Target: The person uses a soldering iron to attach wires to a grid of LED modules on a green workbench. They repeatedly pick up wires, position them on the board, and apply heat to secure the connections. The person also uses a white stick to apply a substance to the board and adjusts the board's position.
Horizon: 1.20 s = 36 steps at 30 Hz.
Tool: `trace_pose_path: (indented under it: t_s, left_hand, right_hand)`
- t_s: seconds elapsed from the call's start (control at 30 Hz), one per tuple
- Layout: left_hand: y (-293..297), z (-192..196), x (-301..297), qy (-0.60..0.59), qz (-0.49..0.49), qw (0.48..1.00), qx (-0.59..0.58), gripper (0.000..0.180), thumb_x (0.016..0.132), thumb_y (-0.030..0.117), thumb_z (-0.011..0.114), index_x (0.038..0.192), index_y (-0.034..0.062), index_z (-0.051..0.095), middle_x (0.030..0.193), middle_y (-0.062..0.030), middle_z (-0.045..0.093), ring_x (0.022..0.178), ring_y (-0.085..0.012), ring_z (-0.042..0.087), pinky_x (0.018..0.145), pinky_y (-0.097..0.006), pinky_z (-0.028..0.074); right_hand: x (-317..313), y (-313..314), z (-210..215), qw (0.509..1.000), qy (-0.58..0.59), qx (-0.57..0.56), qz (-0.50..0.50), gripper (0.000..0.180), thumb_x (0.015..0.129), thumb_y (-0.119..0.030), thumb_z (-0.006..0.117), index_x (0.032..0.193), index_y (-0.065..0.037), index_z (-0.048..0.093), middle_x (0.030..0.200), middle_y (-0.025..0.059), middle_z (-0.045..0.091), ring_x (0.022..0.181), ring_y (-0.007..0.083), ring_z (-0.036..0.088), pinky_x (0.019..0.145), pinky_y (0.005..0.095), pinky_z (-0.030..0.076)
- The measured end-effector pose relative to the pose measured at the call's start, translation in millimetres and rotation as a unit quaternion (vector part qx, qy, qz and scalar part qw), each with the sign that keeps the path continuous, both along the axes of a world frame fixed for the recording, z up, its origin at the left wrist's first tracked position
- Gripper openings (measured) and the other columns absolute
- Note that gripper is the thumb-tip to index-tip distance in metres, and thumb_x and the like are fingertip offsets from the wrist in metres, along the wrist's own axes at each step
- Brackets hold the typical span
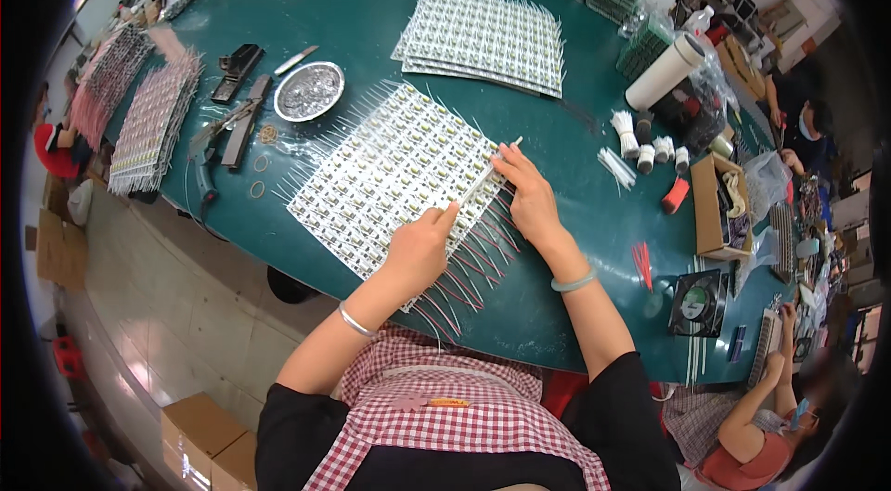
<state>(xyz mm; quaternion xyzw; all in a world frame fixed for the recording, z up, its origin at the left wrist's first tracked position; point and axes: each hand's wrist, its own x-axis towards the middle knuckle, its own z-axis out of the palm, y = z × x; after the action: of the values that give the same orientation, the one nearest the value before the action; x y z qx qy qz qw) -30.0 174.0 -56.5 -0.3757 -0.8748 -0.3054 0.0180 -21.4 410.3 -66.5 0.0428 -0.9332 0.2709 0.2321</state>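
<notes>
A white panel of small circuit boards [390, 166] with red and white wire leads lies on the green table [371, 18] in front of me. My left hand [419, 248] rests on the panel's near edge, fingers curled, thumb pressing down on it. My right hand [529, 194] sits at the panel's right edge and pinches a thin white wire [490, 171] that points up and away. Red wires [469, 264] fan out from under the panel between both hands.
A second stack of panels [483, 32] lies further back. A metal bowl [309, 90] and hand tools [237, 110] sit to the left, more panel stacks [153, 115] beyond. White wire bundles [626, 129], a cardboard box [715, 203] and a small fan [698, 303] are right. Another person [770, 417] works at lower right.
</notes>
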Motion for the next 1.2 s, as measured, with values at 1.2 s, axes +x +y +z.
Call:
trace_pose_path:
  t_s: [1.2]
  left_hand:
    - [-33.0, -22.6, 18.4, 0.061, 0.187, 0.971, 0.137, 0.039, 0.095, -0.001, 0.059, 0.134, -0.0022, 0.058, 0.088, -0.0165, 0.061, 0.07, -0.0343, 0.062, 0.061, -0.043, 0.051]
  right_hand:
    - [17.9, -53.5, 12.4, 0.999, -0.006, 0.023, 0.027, 0.022, 0.079, 0.009, 0.06, 0.095, -0.003, 0.069, 0.09, 0.0122, 0.059, 0.088, 0.0336, 0.061, 0.075, 0.0436, 0.051]
